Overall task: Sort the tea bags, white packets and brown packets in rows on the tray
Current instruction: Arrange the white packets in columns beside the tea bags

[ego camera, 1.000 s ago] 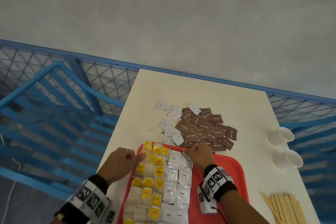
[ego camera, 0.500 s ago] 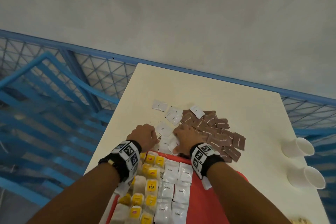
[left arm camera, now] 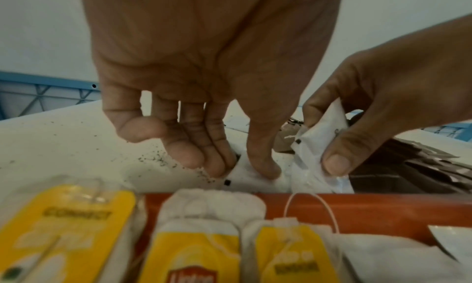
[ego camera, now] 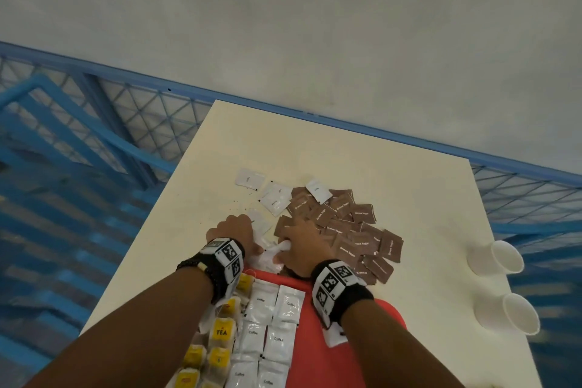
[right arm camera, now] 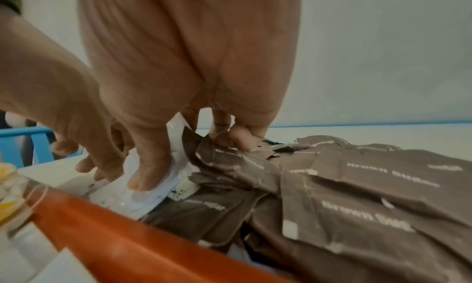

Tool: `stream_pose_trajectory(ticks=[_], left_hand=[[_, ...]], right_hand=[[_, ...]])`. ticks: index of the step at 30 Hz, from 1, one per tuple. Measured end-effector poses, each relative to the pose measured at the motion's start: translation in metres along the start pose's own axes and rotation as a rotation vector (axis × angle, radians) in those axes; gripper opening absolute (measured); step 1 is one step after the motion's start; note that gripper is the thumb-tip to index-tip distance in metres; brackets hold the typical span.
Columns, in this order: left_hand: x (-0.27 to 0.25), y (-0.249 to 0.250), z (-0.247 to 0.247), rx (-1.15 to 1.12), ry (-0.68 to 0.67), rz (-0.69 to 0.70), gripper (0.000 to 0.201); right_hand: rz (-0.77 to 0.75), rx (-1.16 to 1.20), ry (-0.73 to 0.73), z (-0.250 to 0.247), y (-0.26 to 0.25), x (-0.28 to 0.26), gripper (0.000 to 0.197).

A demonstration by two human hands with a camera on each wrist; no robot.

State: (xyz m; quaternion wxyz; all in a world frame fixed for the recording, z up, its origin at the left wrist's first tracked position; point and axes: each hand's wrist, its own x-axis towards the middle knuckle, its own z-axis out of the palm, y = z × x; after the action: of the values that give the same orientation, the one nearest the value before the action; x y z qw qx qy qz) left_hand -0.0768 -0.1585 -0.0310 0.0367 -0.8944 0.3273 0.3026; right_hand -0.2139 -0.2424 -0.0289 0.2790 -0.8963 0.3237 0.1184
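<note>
tray (ego camera: 362, 353): tea bags (ego camera: 222, 332) in rows, white packets (ego camera: 264, 321) in rows beside; right part bare. brown packets (ego camera: 356, 230) all heaped on tabletop (ego camera: 409, 198), few white loose there. right hand (ego camera: 307, 246) pinches white packet; left hand (ego camera: 234, 231) fingertips press another. roughly two-thirds done.

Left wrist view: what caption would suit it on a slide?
Left hand presses a white packet on the table while the right hand pinches another, beyond tea bags on the tray.

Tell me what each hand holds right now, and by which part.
The right hand pinches a white packet by its edges, thumb against fingers. The left hand holds nothing; its fingertips press another white packet flat on the table.
</note>
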Motion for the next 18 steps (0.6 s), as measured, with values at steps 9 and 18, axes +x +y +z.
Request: stream_pose_trajectory(ticks=[9,18], left_hand=[[0.011,0.003,-0.01,-0.088,-0.109,0.052,0.047],[0.042,-0.009,-0.04,-0.207,-0.078,0.113,0.046]], right_hand=[[0.183,0.564,0.176,-0.045,0.028,0.017,0.019],[0.401,0.351,0.294,-0.069,0.068,0.064,0.023]])
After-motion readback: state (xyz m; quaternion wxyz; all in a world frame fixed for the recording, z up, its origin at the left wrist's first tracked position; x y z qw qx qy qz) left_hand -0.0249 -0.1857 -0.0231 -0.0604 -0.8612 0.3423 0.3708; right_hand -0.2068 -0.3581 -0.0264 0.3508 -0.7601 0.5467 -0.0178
